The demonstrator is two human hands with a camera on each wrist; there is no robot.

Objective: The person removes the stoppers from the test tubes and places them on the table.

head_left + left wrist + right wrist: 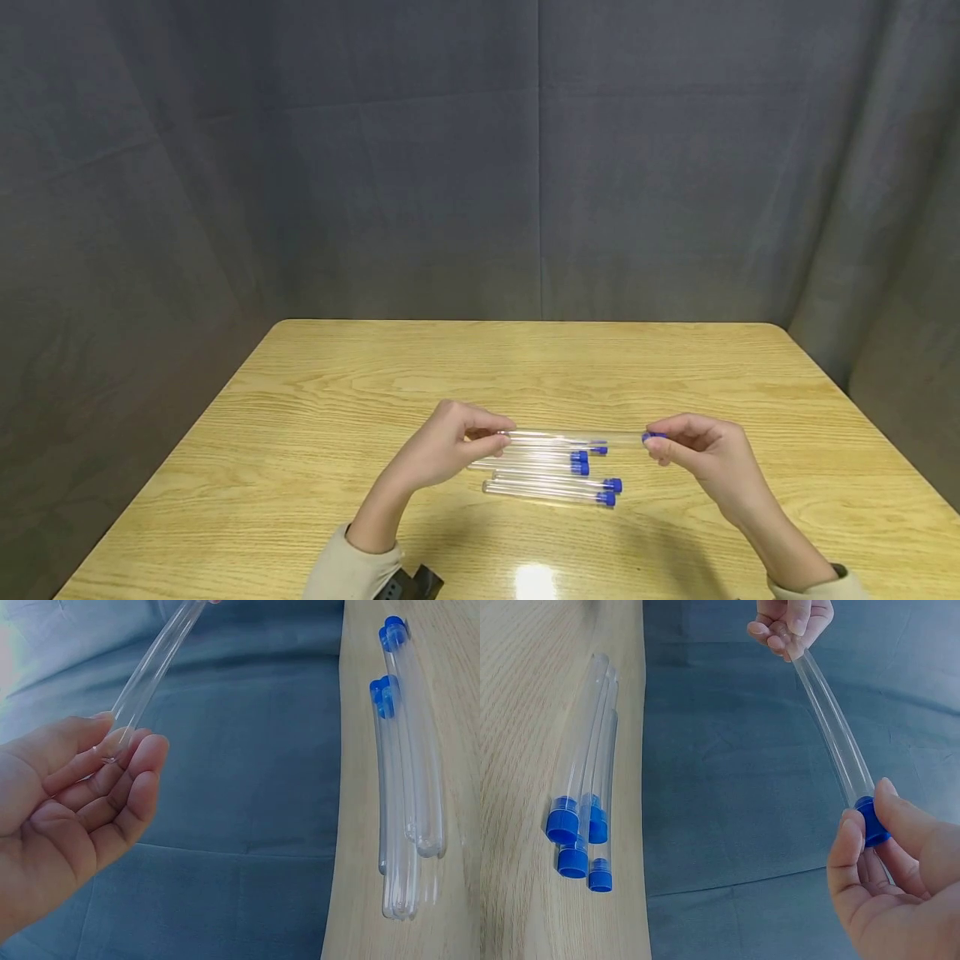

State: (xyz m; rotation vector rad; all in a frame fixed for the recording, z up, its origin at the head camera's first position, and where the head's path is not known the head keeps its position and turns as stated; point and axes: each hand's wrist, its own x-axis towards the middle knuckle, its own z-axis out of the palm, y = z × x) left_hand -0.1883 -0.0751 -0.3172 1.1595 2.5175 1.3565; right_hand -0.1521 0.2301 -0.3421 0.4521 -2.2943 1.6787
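Observation:
Between both hands a clear test tube [834,724] with a blue cap [871,822] is held lengthwise above the table. The left hand [459,443] pinches its rounded closed end between thumb and fingers, as the left wrist view shows. At the other end, the right hand [707,460] grips the blue cap between thumb and fingertips. Below the held tube lie several more capped test tubes [543,492], roughly side by side with their blue caps toward the right. Part of this group is hidden behind the held tube and the left hand in the head view.
The tubes lie on a light wood-grain table [360,367]. Grey-blue curtains [420,192] hang behind the table and along both sides. A black device [408,583] is strapped at the left wrist, by the beige sleeve [352,567].

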